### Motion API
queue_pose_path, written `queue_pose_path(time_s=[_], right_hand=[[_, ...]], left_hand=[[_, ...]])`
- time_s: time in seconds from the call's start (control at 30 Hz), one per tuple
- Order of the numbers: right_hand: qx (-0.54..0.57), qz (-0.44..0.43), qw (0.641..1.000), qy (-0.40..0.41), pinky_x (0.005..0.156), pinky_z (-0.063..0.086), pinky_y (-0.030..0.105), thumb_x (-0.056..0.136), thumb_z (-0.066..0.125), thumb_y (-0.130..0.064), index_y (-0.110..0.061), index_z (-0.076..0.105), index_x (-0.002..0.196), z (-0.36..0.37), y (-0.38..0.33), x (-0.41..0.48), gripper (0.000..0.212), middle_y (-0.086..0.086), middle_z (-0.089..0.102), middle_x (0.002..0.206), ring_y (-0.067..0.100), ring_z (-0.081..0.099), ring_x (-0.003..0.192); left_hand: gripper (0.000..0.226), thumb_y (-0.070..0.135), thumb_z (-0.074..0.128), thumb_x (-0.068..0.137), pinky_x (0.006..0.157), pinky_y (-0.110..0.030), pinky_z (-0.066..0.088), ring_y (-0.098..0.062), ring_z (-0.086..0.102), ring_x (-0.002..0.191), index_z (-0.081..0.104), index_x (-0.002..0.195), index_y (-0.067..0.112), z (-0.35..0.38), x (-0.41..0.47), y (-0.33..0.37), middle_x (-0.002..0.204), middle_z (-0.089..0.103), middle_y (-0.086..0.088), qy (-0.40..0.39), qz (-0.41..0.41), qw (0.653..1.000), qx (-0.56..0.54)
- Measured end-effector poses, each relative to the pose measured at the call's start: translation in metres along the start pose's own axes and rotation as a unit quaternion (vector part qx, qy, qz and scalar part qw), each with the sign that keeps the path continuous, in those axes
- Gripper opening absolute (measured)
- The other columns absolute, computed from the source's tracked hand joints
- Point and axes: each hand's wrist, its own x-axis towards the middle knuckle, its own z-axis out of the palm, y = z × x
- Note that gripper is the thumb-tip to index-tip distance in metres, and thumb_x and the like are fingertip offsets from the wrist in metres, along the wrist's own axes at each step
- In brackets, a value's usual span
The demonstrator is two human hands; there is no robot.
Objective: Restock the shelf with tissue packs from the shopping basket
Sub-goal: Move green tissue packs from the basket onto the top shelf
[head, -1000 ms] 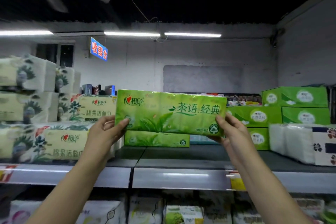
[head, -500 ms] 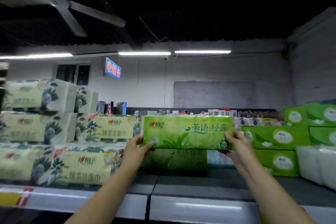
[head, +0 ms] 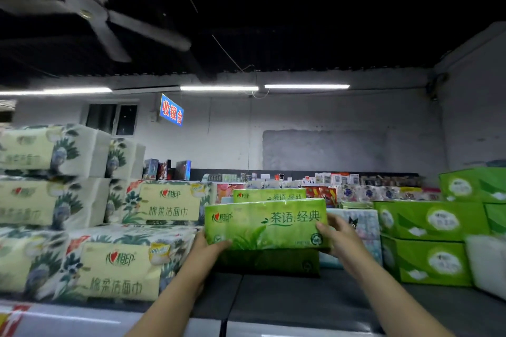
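I hold a long green tissue pack (head: pixel 265 223) flat between both hands at the top shelf. My left hand (head: pixel 210 250) grips its left end from below, and my right hand (head: pixel 338 235) grips its right end. The pack sits right on top of another green pack (head: pixel 269 261) lying on the dark shelf (head: pixel 287 298); whether they touch I cannot tell. A third green pack (head: pixel 269 195) shows just behind. The shopping basket is out of view.
Stacks of floral facial-towel packs (head: pixel 120 268) fill the shelf on the left. Green tissue boxes (head: pixel 430 243) stand on the right, with white packs (head: pixel 486 262) at the far right. A pale blue pack (head: pixel 358 223) lies behind my right hand. A ceiling fan (head: pixel 87 12) spins overhead.
Both hands have carried the green pack forward and down onto the pack lying on the shelf. The camera has tilted upward and moved closer.
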Motion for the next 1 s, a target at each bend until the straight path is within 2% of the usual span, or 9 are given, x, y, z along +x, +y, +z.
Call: queue_pose_path(time_s=[0.1,0.23,0.4,0.47,0.53,0.63,0.73,0.9,1.0], right_hand=[[-0.147,-0.028,0.989,-0.005,0.102,0.045,0.041,0.092,0.060,-0.022,-0.009,0.043,0.139,0.001,0.000,-0.005,0.052,0.008,0.050,0.139,0.025,0.051,0.122],[-0.232,-0.045,0.971,-0.026,0.088,0.044,0.028,0.096,0.054,-0.021,-0.004,0.042,0.137,0.003,0.005,-0.008,0.046,0.012,0.053,0.134,0.016,0.049,0.106],[-0.278,-0.058,0.959,-0.014,0.101,0.042,0.037,0.094,0.057,-0.025,-0.004,0.045,0.136,0.001,0.012,-0.006,0.048,0.012,0.051,0.139,0.024,0.050,0.123],[-0.321,-0.060,0.945,-0.004,0.103,0.043,0.040,0.092,0.060,-0.026,-0.005,0.050,0.133,0.001,0.016,-0.004,0.047,0.012,0.055,0.135,0.026,0.053,0.122],[-0.365,-0.067,0.929,-0.009,0.099,0.045,0.037,0.090,0.063,-0.026,-0.007,0.057,0.125,0.001,0.018,-0.004,0.041,0.011,0.063,0.126,0.025,0.058,0.113],[-0.397,-0.067,0.915,-0.012,0.099,0.045,0.035,0.089,0.064,-0.029,-0.007,0.058,0.125,0.000,0.020,-0.002,0.043,0.010,0.064,0.124,0.024,0.059,0.113],[-0.417,-0.064,0.906,-0.016,0.098,0.043,0.034,0.089,0.063,-0.031,-0.009,0.058,0.125,-0.002,0.022,-0.004,0.043,0.009,0.064,0.124,0.025,0.057,0.115],[-0.435,-0.052,0.898,-0.027,0.092,0.046,0.034,0.089,0.064,-0.033,-0.011,0.062,0.115,-0.003,0.026,-0.003,0.035,0.007,0.067,0.115,0.024,0.060,0.107],[-0.449,-0.047,0.891,-0.035,0.090,0.047,0.034,0.088,0.064,-0.035,-0.011,0.063,0.113,-0.003,0.026,-0.004,0.035,0.006,0.067,0.113,0.024,0.060,0.105]], left_hand=[[0.053,0.011,0.075,0.074,0.094,-0.036,0.048,-0.024,0.065,0.102,0.054,0.122,0.007,-0.001,0.003,-0.002,0.110,0.070,-0.009,0.003,0.001,1.000,0.005],[0.052,0.012,0.073,0.078,0.096,-0.036,0.047,-0.024,0.062,0.104,0.050,0.125,0.010,0.001,0.005,-0.004,0.116,0.066,-0.010,0.006,-0.002,0.999,0.045],[0.046,0.013,0.065,0.086,0.102,-0.034,0.041,-0.025,0.057,0.110,0.047,0.127,0.021,0.000,0.000,-0.007,0.120,0.062,-0.006,0.016,0.004,0.992,0.125],[0.045,0.015,0.061,0.088,0.094,-0.027,0.038,-0.027,0.055,0.112,0.045,0.130,0.018,0.002,-0.001,-0.007,0.119,0.059,-0.005,0.036,0.025,0.974,0.224],[0.045,0.017,0.059,0.088,0.091,-0.029,0.040,-0.030,0.055,0.114,0.046,0.131,0.015,0.004,0.000,-0.008,0.121,0.060,-0.008,0.057,0.044,0.945,0.319],[0.042,0.021,0.056,0.089,0.095,-0.032,0.044,-0.033,0.055,0.115,0.051,0.129,0.010,0.008,-0.001,-0.008,0.125,0.061,-0.016,0.067,0.028,0.910,0.408],[0.035,0.022,0.050,0.092,0.100,-0.029,0.037,-0.031,0.051,0.121,0.056,0.124,0.006,0.008,-0.003,-0.008,0.126,0.060,-0.016,0.073,-0.012,0.866,0.494],[0.028,0.024,0.047,0.093,0.104,-0.029,0.034,-0.027,0.057,0.112,0.064,0.107,0.006,0.010,0.000,-0.009,0.112,0.065,-0.016,0.079,-0.034,0.838,0.539],[0.032,0.026,0.049,0.095,0.084,-0.032,0.045,-0.031,0.059,0.106,0.061,0.109,0.000,0.013,0.000,-0.007,0.112,0.063,-0.018,0.085,-0.062,0.827,0.553]])
